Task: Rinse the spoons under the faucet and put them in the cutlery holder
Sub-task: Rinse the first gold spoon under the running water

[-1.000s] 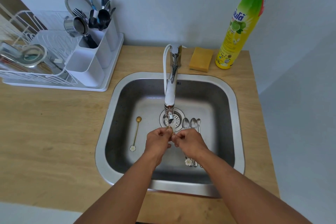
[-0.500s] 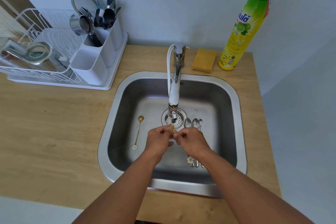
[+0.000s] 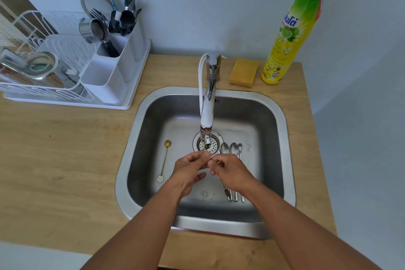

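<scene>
Under the spout of the faucet (image 3: 207,114), both my hands meet over the drain. My right hand (image 3: 231,173) grips a thin spoon (image 3: 222,183), whose handle sticks out below the palm toward me. My left hand (image 3: 189,169) pinches the bowl end, which the fingers hide. A gold spoon (image 3: 164,161) with a flower end lies on the sink floor at the left. Three silver spoons (image 3: 233,149) lie side by side to the right of the drain. The white cutlery holder (image 3: 107,76) stands on the drying rack at the back left.
The steel sink (image 3: 126,166) is set in a wooden counter. A white dish rack (image 3: 28,85) holds metal dishes, and forks and dark utensils fill the holder's far compartments. A yellow sponge (image 3: 243,71) and a green-capped dish soap bottle (image 3: 289,37) stand behind the sink.
Both hands stay together under the spout. The spoon's gold tip, seen between the fingers before, is now covered by my left fingers. The view has shifted slightly.
</scene>
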Motion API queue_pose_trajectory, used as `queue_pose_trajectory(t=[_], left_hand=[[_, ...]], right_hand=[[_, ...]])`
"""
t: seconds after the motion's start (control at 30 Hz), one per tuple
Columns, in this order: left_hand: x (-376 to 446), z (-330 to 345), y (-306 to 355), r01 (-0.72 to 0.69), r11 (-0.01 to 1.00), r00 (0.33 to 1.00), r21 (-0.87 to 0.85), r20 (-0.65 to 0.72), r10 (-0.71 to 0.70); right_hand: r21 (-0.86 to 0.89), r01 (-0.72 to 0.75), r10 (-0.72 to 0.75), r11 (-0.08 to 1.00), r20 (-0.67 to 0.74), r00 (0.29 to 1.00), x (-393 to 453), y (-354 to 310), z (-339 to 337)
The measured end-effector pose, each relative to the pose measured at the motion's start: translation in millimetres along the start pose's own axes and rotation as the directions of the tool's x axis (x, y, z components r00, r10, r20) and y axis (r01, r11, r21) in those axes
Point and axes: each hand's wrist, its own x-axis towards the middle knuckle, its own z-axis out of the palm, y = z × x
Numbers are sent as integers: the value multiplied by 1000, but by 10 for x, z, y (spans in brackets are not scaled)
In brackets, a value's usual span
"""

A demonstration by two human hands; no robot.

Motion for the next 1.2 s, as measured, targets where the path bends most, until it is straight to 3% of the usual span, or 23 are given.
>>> queue_pose_trajectory(t=[0.1, 0.23, 0.4, 0.5, 0.6, 0.7, 0.77, 0.87, 1.0, 1.2], left_hand=[[31, 9, 14, 21, 1000, 1000, 20, -24, -20], [53, 68, 70, 38, 999, 986, 20, -162, -35], [-26, 130, 120, 85, 995, 978, 57, -194, -72], [-70, 200, 21, -50, 978, 976, 203, -200, 91], [-124, 296, -49, -128, 914, 936, 386, -257, 239], [-153, 368, 7, -79, 914, 894, 399, -378, 242], [-146, 402, 94, -25, 963, 900, 267, -414, 138], [-141, 368, 215, 101, 992, 928, 74, -366, -67], [-187, 265, 218, 213, 977, 961, -11, -179, -212], [-177, 169, -59, 89, 996, 995, -17, -54, -89]], right_hand=[[-4, 8, -8, 1000, 14, 1000, -1, 8, 4], [-19, 6, -6, 1000, 24, 1000, -30, 78, 45], [-57, 8, -12, 998, -71, 997, -40, 123, 80], [-218, 6, -32, 976, -116, 993, -47, 145, 67], [-419, 66, -153, 905, -178, 972, -65, 124, 106], [-555, 120, -265, 823, -189, 945, -92, 107, 176], [-605, 124, -300, 786, -198, 933, -108, 116, 199], [-594, 95, -275, 799, -221, 936, -115, 130, 217], [-484, 51, -184, 873, -232, 955, -108, 141, 180], [-377, 52, -130, 925, -184, 974, -99, 100, 131]])
